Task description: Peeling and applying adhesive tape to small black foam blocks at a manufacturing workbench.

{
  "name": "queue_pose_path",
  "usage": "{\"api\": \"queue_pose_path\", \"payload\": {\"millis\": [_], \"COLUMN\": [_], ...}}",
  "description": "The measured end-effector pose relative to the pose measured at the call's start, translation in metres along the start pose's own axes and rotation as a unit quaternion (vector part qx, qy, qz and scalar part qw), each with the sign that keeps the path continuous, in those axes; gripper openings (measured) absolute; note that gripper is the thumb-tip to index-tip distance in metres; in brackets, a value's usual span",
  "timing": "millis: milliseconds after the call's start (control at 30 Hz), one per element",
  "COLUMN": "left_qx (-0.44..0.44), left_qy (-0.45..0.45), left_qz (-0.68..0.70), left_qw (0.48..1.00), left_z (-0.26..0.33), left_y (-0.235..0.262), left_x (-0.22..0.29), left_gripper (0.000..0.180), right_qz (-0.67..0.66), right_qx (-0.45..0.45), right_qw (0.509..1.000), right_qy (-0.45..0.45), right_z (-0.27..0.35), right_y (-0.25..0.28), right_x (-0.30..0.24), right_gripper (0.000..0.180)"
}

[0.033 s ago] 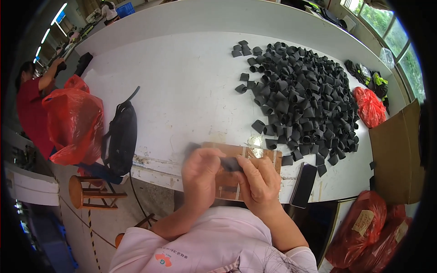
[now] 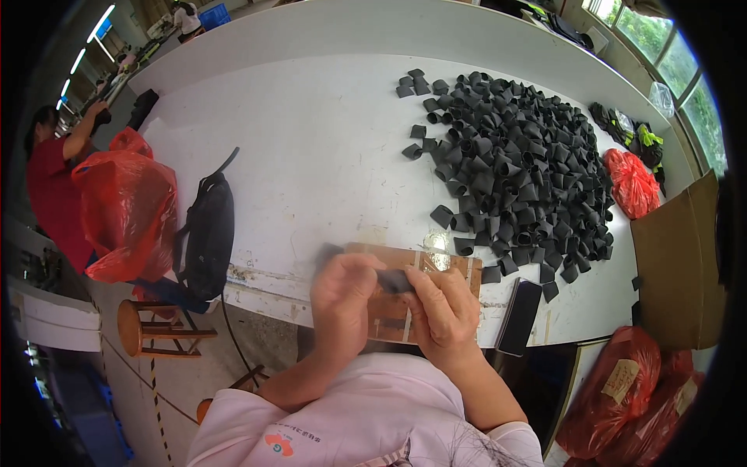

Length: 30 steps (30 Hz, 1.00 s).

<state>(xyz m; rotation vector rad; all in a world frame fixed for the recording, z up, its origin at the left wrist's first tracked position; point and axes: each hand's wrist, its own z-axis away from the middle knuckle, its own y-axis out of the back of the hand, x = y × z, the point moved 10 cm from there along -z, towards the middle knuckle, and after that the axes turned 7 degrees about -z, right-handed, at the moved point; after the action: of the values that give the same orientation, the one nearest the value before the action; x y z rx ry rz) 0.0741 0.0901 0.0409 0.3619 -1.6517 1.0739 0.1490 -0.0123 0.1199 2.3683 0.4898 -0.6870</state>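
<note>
Over a brown wooden board [image 2: 381, 315] at the table's front edge, both my hands meet around a small black fabric piece [image 2: 395, 281]. My right hand [image 2: 445, 307] pinches its right end between thumb and fingers. Curled and slightly blurred, my left hand [image 2: 342, 292] closes at its left end. A dark smeared patch [image 2: 328, 254] shows just beyond the left fingers; I cannot make out what it is. To the right and farther back lies a large heap of black fabric loops [image 2: 521, 163], with a few strays at its left side.
A black phone-like slab [image 2: 519, 317] lies right of the board. On the left are a black bag [image 2: 208, 233] and a red plastic bag [image 2: 128, 206], with a co-worker in red [image 2: 58, 194] behind. A cardboard box [image 2: 677, 265] and red bags [image 2: 611, 389] stand right.
My hands and the black fabric piece have not visibly moved. Only the co-worker at the far left has shifted slightly.
</note>
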Motion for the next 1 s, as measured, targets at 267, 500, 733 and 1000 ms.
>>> {"api": "queue_pose_path", "payload": {"millis": [267,500,733,1000], "left_qx": [-0.029,-0.003,0.039,-0.029], "left_qy": [-0.046,-0.047,0.011,-0.047], "left_qz": [-0.11,-0.101,-0.001,-0.108], "left_qw": [0.992,0.994,0.999,0.993], "left_z": [0.001,-0.001,-0.002,0.003], "left_y": [-0.01,0.004,0.013,0.001], "left_x": [0.012,0.008,-0.004,-0.001], "left_gripper": [0.003,0.005,0.005,0.005], "right_qz": [-0.528,-0.397,0.04,-0.018], "right_qx": [-0.017,0.035,-0.065,-0.049], "right_qw": [0.745,0.846,0.997,0.998], "right_qy": [-0.407,-0.353,0.024,0.033], "right_z": [0.036,0.034,-0.013,0.008], "right_y": [-0.037,-0.024,-0.008,-0.015], "right_x": [0.077,0.08,0.003,0.022], "right_gripper": [0.012,0.01,0.029,0.026]}}
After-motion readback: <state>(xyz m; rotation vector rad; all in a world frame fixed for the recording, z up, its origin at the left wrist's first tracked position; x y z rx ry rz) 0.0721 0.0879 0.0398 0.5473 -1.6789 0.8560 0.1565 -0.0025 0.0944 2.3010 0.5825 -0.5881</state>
